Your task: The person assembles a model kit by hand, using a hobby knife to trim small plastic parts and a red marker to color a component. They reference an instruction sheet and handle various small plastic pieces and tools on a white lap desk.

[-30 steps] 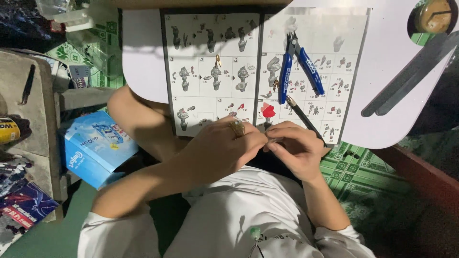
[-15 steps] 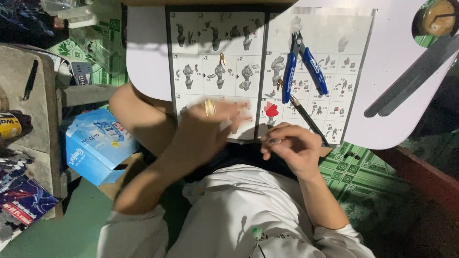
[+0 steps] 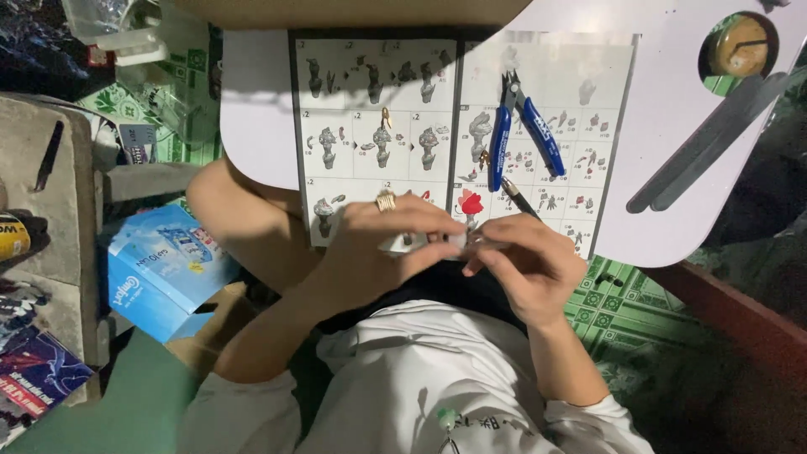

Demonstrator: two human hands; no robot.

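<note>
Both hands meet at the near edge of the white table (image 3: 261, 126). Left hand (image 3: 382, 244), with a ring, pinches a small pale part (image 3: 402, 244) in a narrow grip. Right hand (image 3: 525, 265) touches the same part at its fingertips; grip closed on it. Blue cutters (image 3: 523, 130) lie on the instruction sheet (image 3: 378, 109) just beyond.

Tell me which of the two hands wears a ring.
The left hand wears it: a gold ring sits on one finger. The right hand, which meets it over a small pale part, is bare.
</note>
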